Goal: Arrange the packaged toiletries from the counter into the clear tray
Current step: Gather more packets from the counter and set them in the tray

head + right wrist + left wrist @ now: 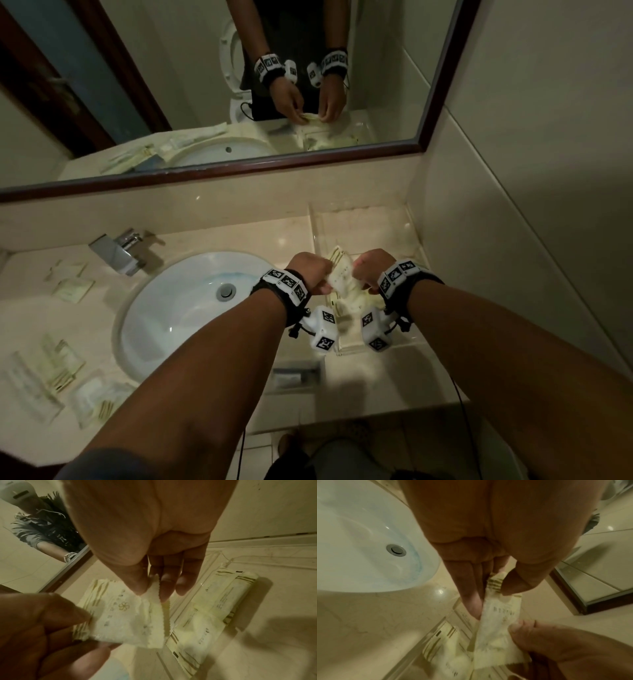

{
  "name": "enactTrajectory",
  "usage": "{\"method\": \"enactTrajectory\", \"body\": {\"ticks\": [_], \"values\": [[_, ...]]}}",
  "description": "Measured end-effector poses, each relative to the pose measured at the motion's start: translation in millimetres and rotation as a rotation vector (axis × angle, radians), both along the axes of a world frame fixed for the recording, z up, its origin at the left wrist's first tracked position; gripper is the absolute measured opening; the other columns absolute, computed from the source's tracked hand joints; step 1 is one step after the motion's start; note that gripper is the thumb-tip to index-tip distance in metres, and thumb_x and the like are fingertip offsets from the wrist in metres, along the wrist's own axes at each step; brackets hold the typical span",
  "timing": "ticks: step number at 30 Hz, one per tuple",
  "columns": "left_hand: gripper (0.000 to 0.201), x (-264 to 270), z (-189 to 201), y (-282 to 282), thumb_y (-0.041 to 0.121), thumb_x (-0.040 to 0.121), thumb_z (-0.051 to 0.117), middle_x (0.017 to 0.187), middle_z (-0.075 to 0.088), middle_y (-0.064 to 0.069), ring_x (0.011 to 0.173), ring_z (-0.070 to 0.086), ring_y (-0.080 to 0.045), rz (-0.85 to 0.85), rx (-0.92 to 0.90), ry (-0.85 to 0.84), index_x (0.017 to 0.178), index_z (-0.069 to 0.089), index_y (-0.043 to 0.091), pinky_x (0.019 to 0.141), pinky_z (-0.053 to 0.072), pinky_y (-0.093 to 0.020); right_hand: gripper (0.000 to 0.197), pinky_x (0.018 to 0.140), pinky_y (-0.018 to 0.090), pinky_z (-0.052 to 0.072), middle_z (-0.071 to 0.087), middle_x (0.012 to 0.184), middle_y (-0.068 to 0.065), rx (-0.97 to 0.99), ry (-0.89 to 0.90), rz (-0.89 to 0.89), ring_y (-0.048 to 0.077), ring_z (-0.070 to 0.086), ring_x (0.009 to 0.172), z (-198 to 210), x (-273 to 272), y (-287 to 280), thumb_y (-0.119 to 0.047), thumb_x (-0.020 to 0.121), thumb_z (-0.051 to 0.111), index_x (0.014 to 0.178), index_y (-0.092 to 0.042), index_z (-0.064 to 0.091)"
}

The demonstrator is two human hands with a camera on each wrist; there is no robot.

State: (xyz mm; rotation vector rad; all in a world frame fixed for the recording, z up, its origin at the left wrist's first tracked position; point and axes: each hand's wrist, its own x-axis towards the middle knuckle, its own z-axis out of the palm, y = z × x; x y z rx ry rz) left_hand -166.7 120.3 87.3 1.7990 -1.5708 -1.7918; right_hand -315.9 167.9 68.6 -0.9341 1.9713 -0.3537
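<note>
A white toiletry packet (342, 275) with gold stripes hangs above the clear tray (363, 219), right of the sink. My left hand (318, 278) pinches one end between thumb and fingers, plain in the left wrist view as left hand (493, 592) on packet (500, 622). My right hand (363, 274) pinches the opposite serrated edge, shown in the right wrist view as right hand (153, 590) on packet (123, 615). Several more packets (214, 608) lie flat inside the tray (223, 555), beneath the held one.
The white sink (178, 308) lies left of the hands, with a chrome faucet (116, 250) behind it. Several loose packets (61, 373) sit on the counter left of the sink, others (70, 284) near the faucet. A mirror (205, 85) and the right wall bound the counter.
</note>
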Motion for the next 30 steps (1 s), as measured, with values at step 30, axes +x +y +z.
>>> {"method": "enactTrajectory", "body": {"ticks": [30], "values": [[0.013,-13.1,-57.5,-4.2,0.015,0.096,0.055,0.085,0.068,-0.009,0.071,0.064,-0.024,-0.483,-0.047,-0.406,0.088,0.062,0.006,0.068,0.054,-0.030,0.045,0.083,0.029,0.053,0.064,0.125,0.006,-0.072,0.140,-0.115,0.026,0.064,0.107,-64.8,-27.6,3.6,-0.018,0.085,0.069,0.130,-0.015,0.061]]}}
